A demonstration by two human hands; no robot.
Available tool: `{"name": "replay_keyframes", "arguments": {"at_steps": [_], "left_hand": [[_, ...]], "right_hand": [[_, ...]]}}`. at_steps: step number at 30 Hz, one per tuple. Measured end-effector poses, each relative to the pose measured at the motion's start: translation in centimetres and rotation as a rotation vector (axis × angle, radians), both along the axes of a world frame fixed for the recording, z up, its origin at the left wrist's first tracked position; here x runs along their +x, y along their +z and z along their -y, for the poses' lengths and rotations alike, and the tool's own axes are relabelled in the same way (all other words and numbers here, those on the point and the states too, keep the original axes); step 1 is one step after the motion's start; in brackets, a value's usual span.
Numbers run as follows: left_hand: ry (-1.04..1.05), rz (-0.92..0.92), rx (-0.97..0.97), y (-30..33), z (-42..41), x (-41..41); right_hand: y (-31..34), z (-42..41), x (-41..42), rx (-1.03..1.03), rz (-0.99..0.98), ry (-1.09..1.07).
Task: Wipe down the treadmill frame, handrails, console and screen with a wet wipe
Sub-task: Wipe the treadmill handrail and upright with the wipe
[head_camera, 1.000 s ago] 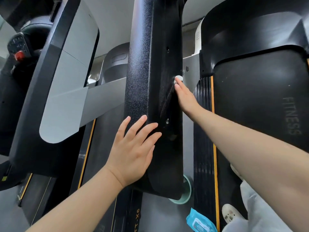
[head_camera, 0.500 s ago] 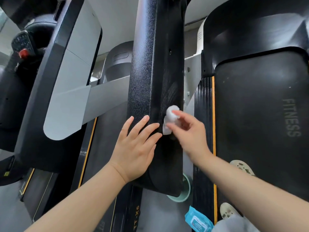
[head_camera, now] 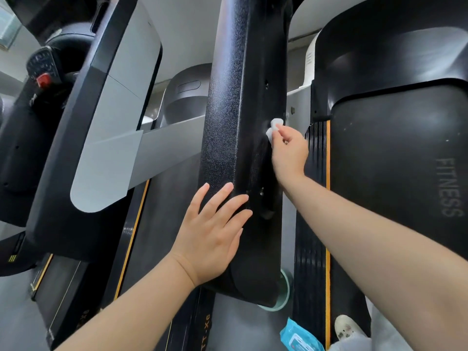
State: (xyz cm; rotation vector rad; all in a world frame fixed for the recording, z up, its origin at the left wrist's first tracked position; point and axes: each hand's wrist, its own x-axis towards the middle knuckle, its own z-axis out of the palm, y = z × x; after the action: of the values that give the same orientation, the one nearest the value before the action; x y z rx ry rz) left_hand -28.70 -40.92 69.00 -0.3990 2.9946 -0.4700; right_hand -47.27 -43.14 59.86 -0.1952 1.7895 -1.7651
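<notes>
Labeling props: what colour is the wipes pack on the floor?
Light blue wipes pack, with a paler label; seen in the head view, bottom edge.

Grainy matt black upright [head_camera: 228,122], soft white crumpled wipe [head_camera: 273,127]

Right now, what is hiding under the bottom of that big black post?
A pale green round thing peeks out beneath the black post. The post covers most of it, so I cannot tell what it is. A blue wipes packet lies nearby.
</notes>
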Motion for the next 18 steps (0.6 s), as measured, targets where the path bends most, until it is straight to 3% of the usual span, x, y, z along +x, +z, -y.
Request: {"name": "replay_keyframes", "arguments": {"at_steps": [10,15,18], "left_hand": [[-0.011,-0.016,-0.009,0.0,0.1,0.0],[-0.021,-0.024,-0.007,-0.1,0.2,-0.2],[-0.028,-0.020,-0.016,-0.1,0.2,-0.2]], "right_hand": [[-1.2,1.4,-1.7,-0.010,-0.015,0.044],[0.0,-3.0,2.3,-0.189,-0.276,0.061],[0.3,-5.9,4.1,-0.283,-0.388,0.202]]}}
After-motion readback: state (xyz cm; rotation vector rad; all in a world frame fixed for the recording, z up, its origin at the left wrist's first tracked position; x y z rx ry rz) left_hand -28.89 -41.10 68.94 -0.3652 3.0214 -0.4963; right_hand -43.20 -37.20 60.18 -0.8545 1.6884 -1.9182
